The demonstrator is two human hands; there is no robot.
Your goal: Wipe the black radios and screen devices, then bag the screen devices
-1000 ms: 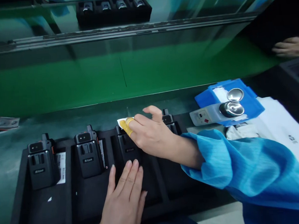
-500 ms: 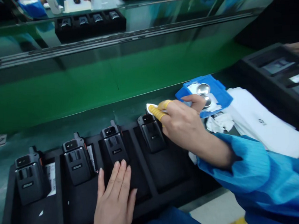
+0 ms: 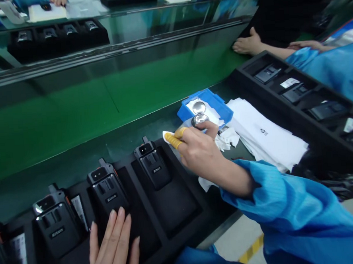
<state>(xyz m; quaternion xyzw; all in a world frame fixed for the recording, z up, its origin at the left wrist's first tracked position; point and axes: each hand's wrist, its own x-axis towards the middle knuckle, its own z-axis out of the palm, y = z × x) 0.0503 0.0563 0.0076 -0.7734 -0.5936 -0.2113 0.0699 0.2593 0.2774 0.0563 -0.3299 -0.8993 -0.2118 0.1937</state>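
Observation:
Several black radios lie in the compartments of a black foam tray [image 3: 183, 239]. My left hand [image 3: 114, 247] is spread flat over the tray, its fingertips at the lower end of one radio [image 3: 108, 190]. Yellow finger covers show on my right hand [image 3: 197, 146], which pinches a small white cloth [image 3: 166, 137] just right of the rightmost radio [image 3: 152, 165]. Behind that hand, a blue bin [image 3: 226, 113] holds white wipes and round metal-topped items, one of them [image 3: 200, 119] partly hidden by my thumb.
White paper sheets [image 3: 266, 132] and crumpled wipes [image 3: 228, 138] lie to the right. Another black tray [image 3: 300, 104] with devices stands beyond, near a co-worker's hand [image 3: 249, 44]. A green panel [image 3: 97, 105] borders the bench at the back.
The view has swung right, so the trays and bin appear further left. My right hand with the white cloth has come off the rightmost radio's top. A co-worker's hands and sleeve now show.

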